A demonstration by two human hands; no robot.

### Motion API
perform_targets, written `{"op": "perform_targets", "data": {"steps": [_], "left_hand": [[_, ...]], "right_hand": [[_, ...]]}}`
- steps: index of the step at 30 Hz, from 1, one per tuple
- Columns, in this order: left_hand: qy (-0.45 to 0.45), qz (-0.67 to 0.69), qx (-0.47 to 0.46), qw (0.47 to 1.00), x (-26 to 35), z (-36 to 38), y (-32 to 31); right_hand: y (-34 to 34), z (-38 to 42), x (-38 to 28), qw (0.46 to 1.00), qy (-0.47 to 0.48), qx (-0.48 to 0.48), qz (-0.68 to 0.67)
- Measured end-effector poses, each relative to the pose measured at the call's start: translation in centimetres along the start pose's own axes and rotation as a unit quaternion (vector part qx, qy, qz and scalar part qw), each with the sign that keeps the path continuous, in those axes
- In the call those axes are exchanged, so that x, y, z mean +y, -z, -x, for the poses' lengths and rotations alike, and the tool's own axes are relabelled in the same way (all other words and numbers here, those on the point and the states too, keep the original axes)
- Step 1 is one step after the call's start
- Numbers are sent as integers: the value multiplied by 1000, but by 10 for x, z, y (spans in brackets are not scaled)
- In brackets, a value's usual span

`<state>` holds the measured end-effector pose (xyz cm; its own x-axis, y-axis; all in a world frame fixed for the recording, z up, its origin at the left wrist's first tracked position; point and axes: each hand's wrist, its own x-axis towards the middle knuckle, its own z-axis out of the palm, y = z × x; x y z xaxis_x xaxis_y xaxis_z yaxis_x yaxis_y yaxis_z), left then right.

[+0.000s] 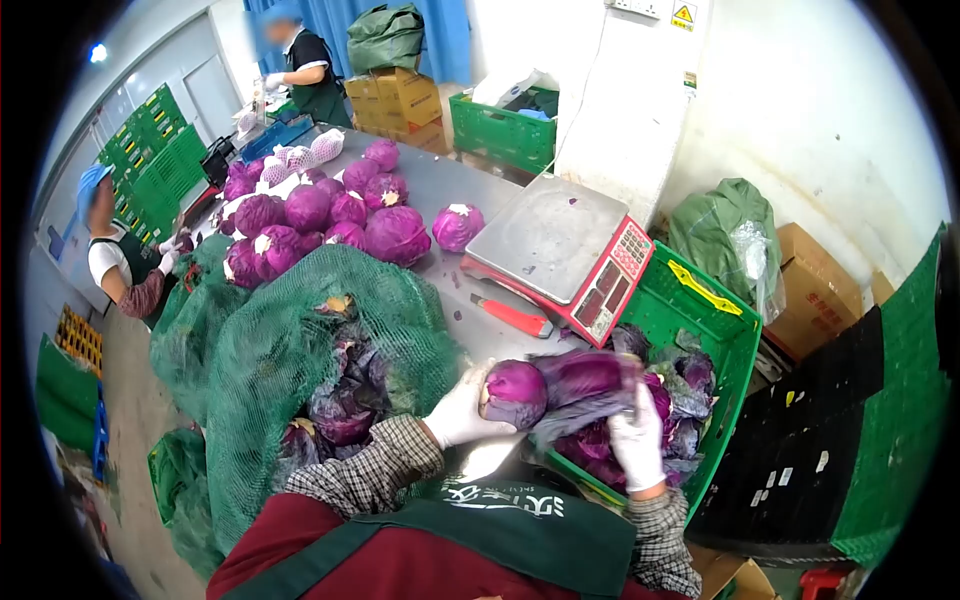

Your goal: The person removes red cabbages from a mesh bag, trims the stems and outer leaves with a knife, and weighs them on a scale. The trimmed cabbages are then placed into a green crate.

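Near scale (550, 238), knife (512, 315) and crate (690, 308), the left hand (465, 412) grasps a cabbage (515, 393), the right hand (638, 440) (blurred) a leaf (588, 408).

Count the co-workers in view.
2: one co-worker on the left side of the view, another co-worker near the table's far end. Others may be hidden.

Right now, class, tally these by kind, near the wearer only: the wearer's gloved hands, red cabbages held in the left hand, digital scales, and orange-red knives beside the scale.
Wearer's gloved hands: 2
Held red cabbage: 1
Digital scale: 1
Orange-red knife: 1
Total: 5
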<state>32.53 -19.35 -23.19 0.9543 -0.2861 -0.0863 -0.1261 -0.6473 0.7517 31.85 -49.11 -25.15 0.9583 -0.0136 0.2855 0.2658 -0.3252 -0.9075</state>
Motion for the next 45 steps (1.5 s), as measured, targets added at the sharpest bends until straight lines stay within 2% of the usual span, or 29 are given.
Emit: {"op": "perform_targets", "data": {"steps": [1,4,6,7,9,10,11,12,13,14,15,16,18,22,23,24,25,26,27,29,30,31,33,35,37,41,42,43,45], "left_hand": [[50,44,-27,997,7,2,7],[20,-43,66,997,-11,3,-13],[-9,-53,66,996,-16,-9,-20],[-21,-58,67,996,-17,-14,-21],[10,-29,18,999,-10,-21,-9],[-10,-63,14,998,-8,-22,-5],[-31,-98,10,995,-6,-22,-2],[-16,-131,6,991,1,-21,-2],[-2,-165,0,986,11,-21,-3],[12,-199,-5,980,18,-21,-4],[-14,-170,52,984,4,-23,-16],[10,-155,53,987,12,-17,-13],[45,-169,40,984,26,-2,-6],[86,-232,-6,969,42,-12,9],[80,-226,22,971,41,-14,6],[74,-221,47,971,34,-16,-1],[67,-218,69,971,25,-18,-8],[55,-206,76,974,19,-21,-10],[54,-193,71,977,16,-23,-12],[47,-169,65,982,18,-28,-12],[51,-177,54,981,25,-28,-11],[49,-179,50,981,31,-26,-12],[48,-211,39,976,39,-26,-12],[39,-222,44,973,38,-29,-15],[31,-218,43,975,38,-27,-19],[2,-191,45,981,32,-18,-19],[-20,-194,72,978,23,-15,-24],[-39,-169,70,982,15,-8,-25],[-80,-125,71,986,-3,5,-15]], "right_hand": [[15,0,11,999,-12,33,39],[65,2,72,981,-57,111,151],[83,9,102,971,-50,134,193],[78,13,73,984,-120,111,68],[47,11,12,991,-85,59,89],[24,14,7,996,-83,15,-16],[-3,13,-4,983,-132,-36,-120],[-30,12,-21,979,-125,-58,-150],[-47,11,-17,946,-220,-129,-201],[-74,8,2,993,15,-115,-23],[-100,5,21,958,223,0,182],[-103,-3,17,997,46,-56,28],[-94,-17,-20,948,-208,-139,-195],[-88,-34,-4,935,-233,-223,-149],[-89,-34,8,982,-20,-190,4],[-90,-31,28,958,193,-143,153],[-91,-28,40,869,391,-84,291],[-91,-23,31,939,246,-170,172],[-91,-18,19,974,85,-203,48],[-91,-18,20,952,166,-196,164],[-89,-21,1,961,121,-203,145],[-93,-22,13,950,156,-196,189],[-87,-30,-2,965,92,-201,144],[-83,-38,0,968,99,-179,143],[-77,-44,2,977,35,-167,129],[-75,-43,5,987,-2,-129,98],[-76,-42,29,988,50,-80,123],[-72,-43,53,988,-16,-77,135],[-64,-28,102,950,149,-65,266]]}}
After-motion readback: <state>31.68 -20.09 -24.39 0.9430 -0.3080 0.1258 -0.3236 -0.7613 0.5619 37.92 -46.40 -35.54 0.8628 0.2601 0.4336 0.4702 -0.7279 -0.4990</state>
